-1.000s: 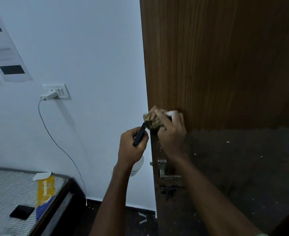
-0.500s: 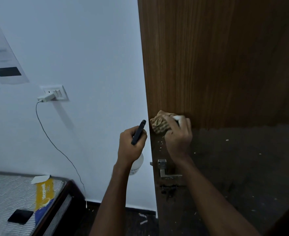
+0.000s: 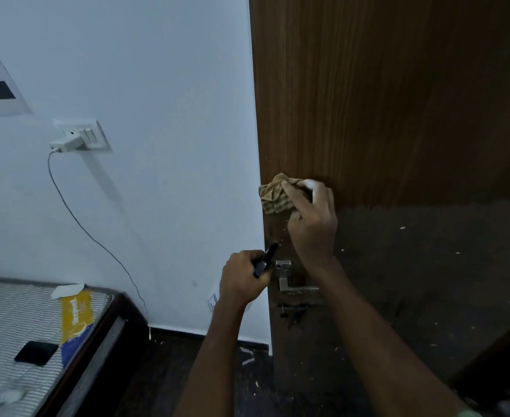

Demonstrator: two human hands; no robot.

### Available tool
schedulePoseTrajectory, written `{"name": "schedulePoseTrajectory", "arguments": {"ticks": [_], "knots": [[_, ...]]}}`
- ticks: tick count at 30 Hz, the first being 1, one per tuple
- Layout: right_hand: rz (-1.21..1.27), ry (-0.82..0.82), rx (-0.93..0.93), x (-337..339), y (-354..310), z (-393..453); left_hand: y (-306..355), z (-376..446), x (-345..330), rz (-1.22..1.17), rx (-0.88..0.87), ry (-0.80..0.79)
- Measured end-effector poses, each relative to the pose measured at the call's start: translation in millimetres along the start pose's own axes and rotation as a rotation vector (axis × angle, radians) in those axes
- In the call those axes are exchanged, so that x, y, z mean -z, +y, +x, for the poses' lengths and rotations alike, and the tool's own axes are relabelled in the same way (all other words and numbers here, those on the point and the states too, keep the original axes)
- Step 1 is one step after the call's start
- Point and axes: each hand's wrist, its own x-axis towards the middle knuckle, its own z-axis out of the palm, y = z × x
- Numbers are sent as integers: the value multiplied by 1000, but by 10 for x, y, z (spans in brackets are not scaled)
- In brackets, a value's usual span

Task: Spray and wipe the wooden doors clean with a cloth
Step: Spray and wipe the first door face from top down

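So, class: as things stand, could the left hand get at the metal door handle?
Probably yes: the left hand is right beside the door handle with nothing between, but it grips the spray bottle.

The room is dim, with a cool bluish cast on the white wall point(image 3: 157, 100) at the left of the frame. The charger point(image 3: 67, 142) on the switch plate throws a long soft shadow down and to the right. The upper part of the wooden door point(image 3: 383, 100) is warmly lit, while its lower right part lies in dark shade with a ragged edge. Straight lines bow toward the frame edges. The bottom left corner of the mattress point(image 3: 13, 326) is smeared and soft. No glare shows.
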Motion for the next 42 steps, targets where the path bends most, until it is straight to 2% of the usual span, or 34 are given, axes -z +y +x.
{"name": "schedulePoseTrajectory", "arguments": {"ticks": [3,5,7,8,10,12,14,17,20,22,24,28,30,32,36,37,39,42], "knots": [[-89,-73,108,-107,124,-417,6,-32,22,-103,-63,99],[-88,-220,149,-151,228,-890,42,-29,64,-220,-81,171],[-43,-346,100,-149,263,-1245,106,-11,112,-298,-92,213],[-21,-359,57,-157,252,-1316,123,2,123,-318,-87,220],[-11,-256,-30,-208,159,-1234,127,38,131,-348,-87,234],[-46,-84,-94,-233,44,-919,101,67,111,-366,-90,236],[-83,32,-90,-261,18,-651,89,75,89,-359,-92,241],[-104,-25,-7,-303,90,-842,53,84,77,-368,-78,230],[-42,-198,-58,-289,142,-1344,65,103,75,-387,-73,219],[4,-243,-97,-268,132,-1418,55,119,56,-378,-73,209],[4,-175,-79,-226,103,-1246,39,140,38,-375,-89,196],[-101,64,-116,-136,194,-620,67,180,-38,-373,-122,206],[-146,83,-74,-150,286,-573,158,211,-72,-382,-124,194],[-173,-24,-29,-161,388,-843,248,255,-91,-405,-130,177],[-73,-351,-115,-39,599,-1455,382,338,-112,-415,-132,165],[-55,-378,-105,9,639,-1438,395,349,-120,-417,-134,158],[-54,-297,-97,95,637,-1203,418,364,-156,-418,-142,156],[-125,-17,-151,181,626,-555,459,352,-248,-386,-131,171]]}}
